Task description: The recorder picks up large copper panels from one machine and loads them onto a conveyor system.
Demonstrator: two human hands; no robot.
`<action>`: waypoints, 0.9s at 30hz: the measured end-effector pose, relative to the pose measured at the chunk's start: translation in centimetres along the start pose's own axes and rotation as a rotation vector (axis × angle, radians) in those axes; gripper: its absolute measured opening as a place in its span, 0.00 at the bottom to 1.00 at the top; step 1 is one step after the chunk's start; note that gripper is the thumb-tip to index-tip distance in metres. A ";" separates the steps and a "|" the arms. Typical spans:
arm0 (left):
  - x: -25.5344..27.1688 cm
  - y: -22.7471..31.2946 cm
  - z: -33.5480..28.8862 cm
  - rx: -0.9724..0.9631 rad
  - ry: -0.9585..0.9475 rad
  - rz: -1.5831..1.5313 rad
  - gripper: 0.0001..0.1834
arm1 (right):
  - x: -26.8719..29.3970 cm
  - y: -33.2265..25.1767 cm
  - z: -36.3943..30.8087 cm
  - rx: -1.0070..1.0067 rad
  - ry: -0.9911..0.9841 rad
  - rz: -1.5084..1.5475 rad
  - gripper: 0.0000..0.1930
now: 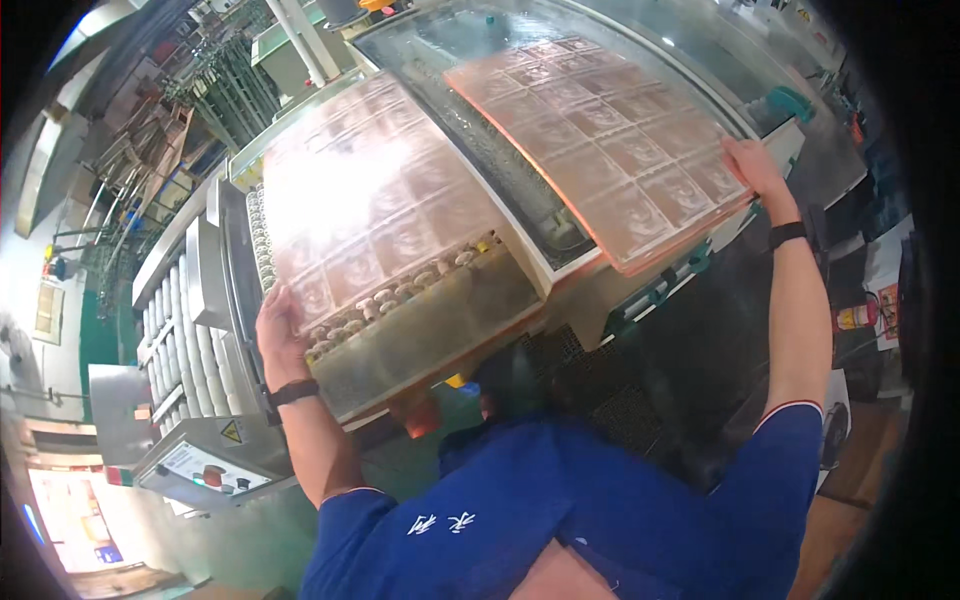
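A large copper-coloured panel (430, 190), marked with a grid of rectangles, lies on a bed of small rollers. My left hand (281, 330) is closed at its near left corner, and part of the fingers is hidden. To the right, a stack of similar copper-coloured panels (620, 140) rests across a water-filled tank (430, 60). My right hand (755, 168) is closed on the near right corner of this stack's top, fingers over the edge. How many sheets it holds I cannot tell. Bright glare covers the middle of the left panel.
Small rollers (375, 305) show along the left panel's near edge, above a metal front plate (430, 325). At the left stands a roller conveyor (185, 320) with a control box (205, 468) bearing buttons. Green racks (225, 95) stand far left. A green fitting (790, 103) sits at the tank's right.
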State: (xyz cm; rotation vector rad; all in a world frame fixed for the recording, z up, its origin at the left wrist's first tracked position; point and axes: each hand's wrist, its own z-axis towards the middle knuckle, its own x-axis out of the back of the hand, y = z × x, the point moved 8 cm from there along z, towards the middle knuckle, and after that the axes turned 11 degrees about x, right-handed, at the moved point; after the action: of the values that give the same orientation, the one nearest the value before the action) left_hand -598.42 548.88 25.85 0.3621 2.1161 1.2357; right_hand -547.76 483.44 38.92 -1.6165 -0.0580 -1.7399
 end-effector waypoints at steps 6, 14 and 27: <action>9.8 0.3 3.3 0.000 -0.066 0.082 0.16 | 0.3 -2.7 -0.7 0.113 0.045 -0.148 0.26; 13.0 -3.8 7.2 0.287 0.303 0.497 0.09 | 0.6 -1.0 -1.3 -0.047 0.020 -0.106 0.31; -2.9 -1.6 4.8 -0.409 0.322 1.229 0.24 | 0.6 -1.4 -0.8 0.282 0.053 -0.308 0.15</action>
State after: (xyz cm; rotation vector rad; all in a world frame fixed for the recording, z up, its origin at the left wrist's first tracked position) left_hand -593.02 549.74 24.00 1.4723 1.7378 2.4646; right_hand -549.14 483.81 39.89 -1.4080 -0.5277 -1.9025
